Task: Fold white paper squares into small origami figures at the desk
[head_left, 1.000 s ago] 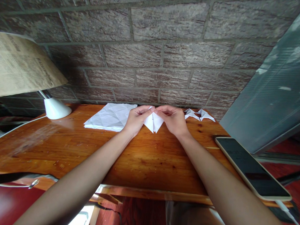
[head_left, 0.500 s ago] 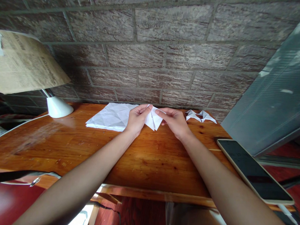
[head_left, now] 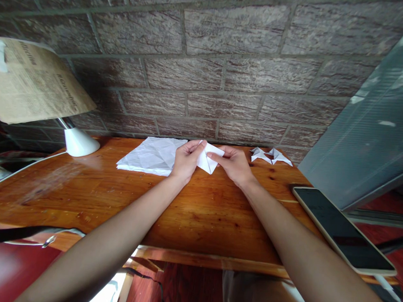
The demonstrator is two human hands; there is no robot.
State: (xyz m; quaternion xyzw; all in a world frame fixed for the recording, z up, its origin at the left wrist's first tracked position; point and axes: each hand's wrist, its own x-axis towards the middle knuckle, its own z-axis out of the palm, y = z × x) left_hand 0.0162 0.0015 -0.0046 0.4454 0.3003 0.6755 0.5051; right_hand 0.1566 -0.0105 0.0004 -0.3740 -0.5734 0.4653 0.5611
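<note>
Both my hands hold a small folded white paper piece (head_left: 209,159) just above the far side of a wooden table (head_left: 198,213). My left hand (head_left: 185,161) pinches its left edge with curled fingers. My right hand (head_left: 233,164) pinches its right side between thumb and forefinger. A creased white sheet (head_left: 150,155) lies flat on the table just left of my left hand.
Two small folded paper shapes (head_left: 270,155) lie at the far right of the table. A phone (head_left: 343,230) with a cable rests on the right edge. A white lamp base (head_left: 80,141) with a paper shade (head_left: 34,81) stands at left. A brick wall runs behind.
The folded paper has been turned and tilted to the right between my fingers. My hands have stayed in nearly the same place.
</note>
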